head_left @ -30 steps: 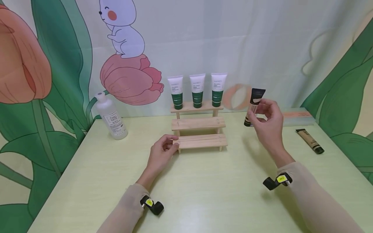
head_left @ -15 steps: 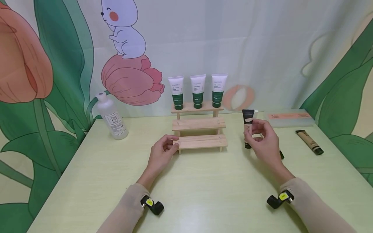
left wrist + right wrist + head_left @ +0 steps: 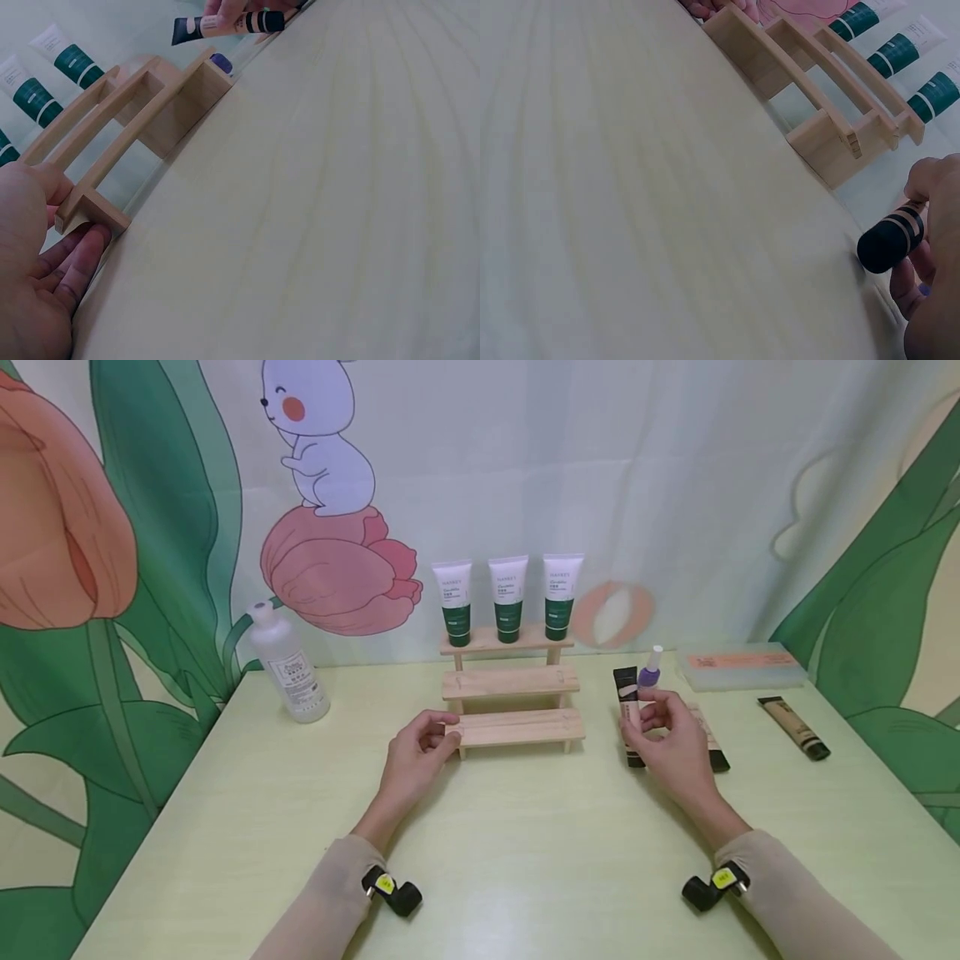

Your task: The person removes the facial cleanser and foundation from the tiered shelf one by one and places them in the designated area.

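Observation:
My left hand (image 3: 416, 756) pinches the left end of the lowest step of a three-step wooden rack (image 3: 517, 728). In the left wrist view, its fingers bend round that corner. Three white and green squeeze tubes (image 3: 508, 599) stand cap-down on the top step. To the right of the rack, my right hand (image 3: 675, 752) holds a black and beige squeeze tube (image 3: 626, 683) between thumb and fingers, black cap (image 3: 883, 246) downward. Whether that cap touches the table is unclear. Just behind this hand are a purple bottle with a white cap (image 3: 649, 672) and another tube (image 3: 718, 758), partly hidden.
A gold and black tube (image 3: 793, 727) lies at the right of the table (image 3: 510, 860). Behind it is a flat translucent box (image 3: 742, 667). On the left stands a white bottle (image 3: 288, 664). A printed curtain (image 3: 675, 485) hangs behind the table.
My right hand has come down and toward me, slightly left, with the tube. The purple bottle and the tube behind the hand have come into sight. My left hand stays on the rack.

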A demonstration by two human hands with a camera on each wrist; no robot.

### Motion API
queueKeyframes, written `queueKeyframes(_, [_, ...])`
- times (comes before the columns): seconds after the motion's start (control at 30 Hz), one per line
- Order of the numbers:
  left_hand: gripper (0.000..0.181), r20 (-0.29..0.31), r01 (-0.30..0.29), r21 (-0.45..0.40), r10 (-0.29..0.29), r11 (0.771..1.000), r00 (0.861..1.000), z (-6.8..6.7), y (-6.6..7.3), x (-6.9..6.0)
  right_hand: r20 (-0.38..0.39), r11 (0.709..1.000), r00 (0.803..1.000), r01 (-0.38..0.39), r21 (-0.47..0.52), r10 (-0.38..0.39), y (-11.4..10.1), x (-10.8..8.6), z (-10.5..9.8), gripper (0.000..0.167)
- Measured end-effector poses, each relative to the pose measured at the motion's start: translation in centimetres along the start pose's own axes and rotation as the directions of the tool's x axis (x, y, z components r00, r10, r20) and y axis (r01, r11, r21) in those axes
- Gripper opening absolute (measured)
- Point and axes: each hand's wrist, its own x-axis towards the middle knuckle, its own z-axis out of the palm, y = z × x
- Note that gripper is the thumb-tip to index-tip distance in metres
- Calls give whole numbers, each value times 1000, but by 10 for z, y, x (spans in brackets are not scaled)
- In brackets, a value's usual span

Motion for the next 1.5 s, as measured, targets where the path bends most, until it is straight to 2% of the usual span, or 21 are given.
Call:
queueKeyframes(0.23, [18,3,-9,2,9,1000,1000,1,-1,0,28,996,1000,-10,-84,13,2,-2,0,44])
queueKeyframes(0.63, [18,3,6,-10,-6,1000,1000,1,0,-1,76,988,996,-36,-151,48,3,-1,1,39])
queueKeyframes(0.77, [19,3,7,-6,-7,1000,1000,1,0,-1,83,984,995,-43,-174,58,4,-1,1,41])
queueKeyframes(0.93, [19,0,6,-1,-6,1000,1000,1,0,-1,60,984,996,-59,-168,70,5,-1,1,57])
queueKeyframes(1.07, [20,-1,5,-2,-5,1000,1000,1,-1,0,-2,993,999,-48,-108,48,5,-1,1,62])
queueKeyframes(1.27, [20,0,2,5,-2,1000,1000,1,0,0,-91,1000,996,12,2,-11,1,0,0,63])
queueKeyframes(1.37, [20,0,6,6,-6,1000,1000,1,0,0,-106,996,993,53,65,-46,-3,0,-1,64])
queueKeyframes(1.5, [19,-3,11,4,-11,1000,1000,1,-1,0,-103,978,991,99,184,-81,-9,4,-1,68])
